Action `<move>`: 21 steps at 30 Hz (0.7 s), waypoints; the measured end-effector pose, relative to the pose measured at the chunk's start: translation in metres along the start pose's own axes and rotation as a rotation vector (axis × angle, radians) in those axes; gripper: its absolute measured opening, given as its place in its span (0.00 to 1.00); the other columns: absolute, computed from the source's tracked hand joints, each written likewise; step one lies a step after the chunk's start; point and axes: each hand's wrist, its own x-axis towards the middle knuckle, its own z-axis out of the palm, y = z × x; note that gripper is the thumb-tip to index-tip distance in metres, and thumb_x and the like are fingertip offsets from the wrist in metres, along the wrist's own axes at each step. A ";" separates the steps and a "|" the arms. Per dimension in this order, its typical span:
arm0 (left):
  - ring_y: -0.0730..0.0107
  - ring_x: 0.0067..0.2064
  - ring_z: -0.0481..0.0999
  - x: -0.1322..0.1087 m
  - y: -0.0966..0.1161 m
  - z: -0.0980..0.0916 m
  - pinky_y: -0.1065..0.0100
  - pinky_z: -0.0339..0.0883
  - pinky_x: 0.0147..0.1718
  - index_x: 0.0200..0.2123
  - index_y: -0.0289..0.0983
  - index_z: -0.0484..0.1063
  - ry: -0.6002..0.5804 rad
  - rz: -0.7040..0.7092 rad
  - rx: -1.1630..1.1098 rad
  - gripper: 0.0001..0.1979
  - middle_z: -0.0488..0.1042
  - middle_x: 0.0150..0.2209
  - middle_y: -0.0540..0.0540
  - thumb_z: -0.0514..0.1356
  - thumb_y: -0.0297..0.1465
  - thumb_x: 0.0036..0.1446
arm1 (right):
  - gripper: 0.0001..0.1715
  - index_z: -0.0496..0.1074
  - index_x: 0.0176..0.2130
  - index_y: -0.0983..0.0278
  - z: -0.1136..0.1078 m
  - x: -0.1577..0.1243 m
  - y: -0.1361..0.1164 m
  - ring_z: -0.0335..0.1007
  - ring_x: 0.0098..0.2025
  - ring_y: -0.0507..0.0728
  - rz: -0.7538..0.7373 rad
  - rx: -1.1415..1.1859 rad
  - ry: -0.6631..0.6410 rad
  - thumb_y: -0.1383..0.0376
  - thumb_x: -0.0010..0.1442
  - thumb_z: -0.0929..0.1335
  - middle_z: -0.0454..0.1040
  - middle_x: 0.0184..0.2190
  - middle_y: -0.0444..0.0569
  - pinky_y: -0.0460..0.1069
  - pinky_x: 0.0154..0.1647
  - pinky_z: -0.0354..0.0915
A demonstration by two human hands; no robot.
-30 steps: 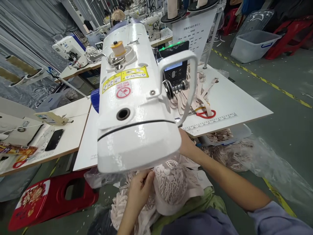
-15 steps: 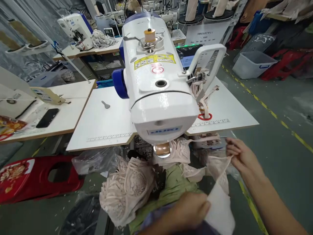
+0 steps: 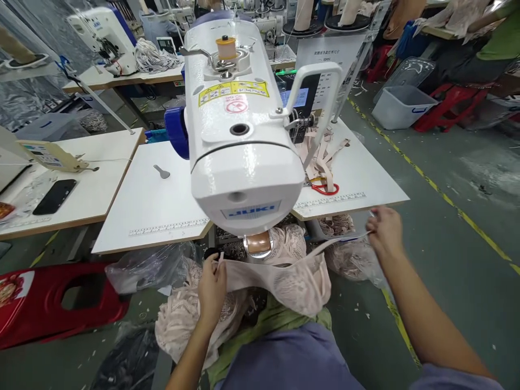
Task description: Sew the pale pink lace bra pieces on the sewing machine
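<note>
A beige lace bra [image 3: 303,284] is stretched between my two hands, just below the head of the white sewing machine [image 3: 244,181]. My left hand [image 3: 212,287] is closed on the end of its band, fingers pinched together. Out to the right, my right hand [image 3: 385,233] pinches the end of its thin strap, which is drawn taut. Another beige lace piece [image 3: 286,244] lies beneath the machine's needle end. Below my left hand, a heap of beige bras [image 3: 179,319] rests beside a green cloth [image 3: 268,319] on my lap.
Red-handled scissors [image 3: 327,188] and beige straps [image 3: 320,157] lie on the white table [image 3: 349,195]. A small metal tool [image 3: 161,171] is on its left half. A red stool [image 3: 93,292] stands at left, a clear plastic bin [image 3: 402,108] on the floor at right.
My left hand has moved left and up from my lap, spreading the bra out. My right hand has shifted slightly up and now holds the strap end. The view has turned a little right.
</note>
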 end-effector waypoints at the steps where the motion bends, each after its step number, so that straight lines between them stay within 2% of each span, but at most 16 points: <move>1: 0.49 0.40 0.76 0.002 0.001 0.004 0.57 0.66 0.37 0.53 0.35 0.67 0.051 -0.007 0.007 0.20 0.78 0.37 0.37 0.45 0.36 0.66 | 0.24 0.59 0.29 0.59 0.012 -0.018 0.006 0.45 0.19 0.47 0.004 -0.036 -0.049 0.51 0.50 0.74 0.62 0.23 0.37 0.43 0.16 0.45; 3: 0.48 0.41 0.76 0.001 0.008 0.011 0.55 0.66 0.39 0.51 0.34 0.69 0.053 0.027 0.005 0.19 0.78 0.38 0.37 0.47 0.33 0.64 | 0.22 0.66 0.30 0.61 0.034 -0.061 0.018 0.54 0.22 0.49 0.013 -0.130 -0.240 0.54 0.45 0.78 0.67 0.25 0.41 0.44 0.20 0.52; 5: 0.53 0.40 0.78 -0.009 0.025 0.015 0.59 0.67 0.40 0.42 0.37 0.74 -0.038 0.110 -0.025 0.14 0.79 0.37 0.40 0.50 0.31 0.60 | 0.17 0.69 0.32 0.61 0.051 -0.102 0.024 0.58 0.24 0.50 -0.081 -0.331 -0.646 0.52 0.53 0.74 0.68 0.26 0.41 0.45 0.25 0.57; 7: 0.61 0.37 0.78 -0.030 0.052 0.019 0.66 0.69 0.37 0.35 0.39 0.76 -0.186 0.200 -0.113 0.12 0.80 0.34 0.45 0.52 0.31 0.59 | 0.15 0.68 0.32 0.60 0.061 -0.127 0.017 0.58 0.25 0.51 -0.170 -0.422 -0.891 0.52 0.58 0.70 0.68 0.26 0.42 0.46 0.27 0.58; 8: 0.64 0.35 0.78 -0.044 0.070 0.022 0.68 0.69 0.34 0.37 0.38 0.76 -0.293 0.241 -0.223 0.14 0.80 0.34 0.44 0.50 0.32 0.61 | 0.15 0.68 0.32 0.60 0.062 -0.132 0.009 0.60 0.26 0.51 -0.203 -0.422 -0.926 0.52 0.59 0.69 0.69 0.27 0.43 0.47 0.28 0.59; 10: 0.69 0.27 0.75 -0.073 0.107 0.030 0.72 0.66 0.26 0.41 0.38 0.78 -0.555 0.302 -0.454 0.16 0.80 0.31 0.46 0.50 0.31 0.61 | 0.14 0.67 0.33 0.60 0.059 -0.124 -0.013 0.63 0.30 0.53 -0.237 -0.383 -0.870 0.52 0.60 0.69 0.71 0.31 0.45 0.47 0.31 0.61; 12: 0.71 0.31 0.78 -0.095 0.138 0.041 0.73 0.69 0.31 0.42 0.41 0.80 -0.893 0.494 -0.670 0.17 0.82 0.35 0.47 0.50 0.29 0.62 | 0.15 0.67 0.33 0.59 0.049 -0.107 -0.039 0.63 0.29 0.53 -0.234 -0.346 -0.772 0.52 0.59 0.70 0.71 0.30 0.45 0.47 0.30 0.61; 13: 0.70 0.34 0.78 -0.100 0.147 0.046 0.73 0.70 0.35 0.44 0.42 0.81 -0.930 0.578 -0.712 0.17 0.83 0.37 0.46 0.51 0.30 0.63 | 0.15 0.67 0.33 0.59 0.043 -0.098 -0.051 0.61 0.27 0.52 -0.230 -0.348 -0.746 0.52 0.58 0.71 0.69 0.28 0.43 0.47 0.28 0.59; 14: 0.68 0.37 0.79 -0.100 0.152 0.050 0.71 0.70 0.39 0.45 0.41 0.81 -0.879 0.632 -0.721 0.18 0.83 0.39 0.45 0.51 0.29 0.63 | 0.15 0.67 0.32 0.59 0.036 -0.092 -0.061 0.59 0.26 0.52 -0.228 -0.366 -0.744 0.52 0.57 0.71 0.68 0.26 0.42 0.46 0.27 0.58; 15: 0.66 0.39 0.79 -0.096 0.152 0.054 0.69 0.71 0.42 0.44 0.39 0.80 -0.759 0.629 -0.701 0.18 0.83 0.40 0.44 0.50 0.28 0.63 | 0.15 0.67 0.32 0.59 0.030 -0.088 -0.068 0.57 0.24 0.51 -0.230 -0.397 -0.758 0.53 0.57 0.71 0.66 0.25 0.41 0.46 0.25 0.57; 17: 0.63 0.41 0.79 -0.077 0.139 0.055 0.66 0.71 0.43 0.41 0.36 0.79 -0.496 0.517 -0.577 0.17 0.82 0.40 0.42 0.50 0.26 0.61 | 0.12 0.68 0.32 0.59 0.022 -0.090 -0.071 0.56 0.23 0.51 -0.258 -0.503 -0.816 0.55 0.59 0.70 0.65 0.23 0.40 0.46 0.23 0.55; 18: 0.63 0.39 0.79 -0.066 0.130 0.053 0.66 0.72 0.40 0.39 0.36 0.79 -0.411 0.447 -0.513 0.15 0.82 0.38 0.42 0.51 0.27 0.61 | 0.10 0.68 0.33 0.59 0.021 -0.094 -0.068 0.57 0.23 0.51 -0.283 -0.561 -0.853 0.56 0.60 0.70 0.66 0.23 0.41 0.45 0.23 0.54; 21: 0.61 0.39 0.79 -0.042 0.103 0.036 0.65 0.71 0.38 0.42 0.35 0.77 -0.276 0.404 -0.333 0.12 0.81 0.38 0.41 0.57 0.34 0.61 | 0.07 0.68 0.37 0.60 0.027 -0.114 -0.046 0.61 0.22 0.51 -0.360 -0.720 -0.999 0.59 0.63 0.67 0.71 0.26 0.42 0.46 0.23 0.54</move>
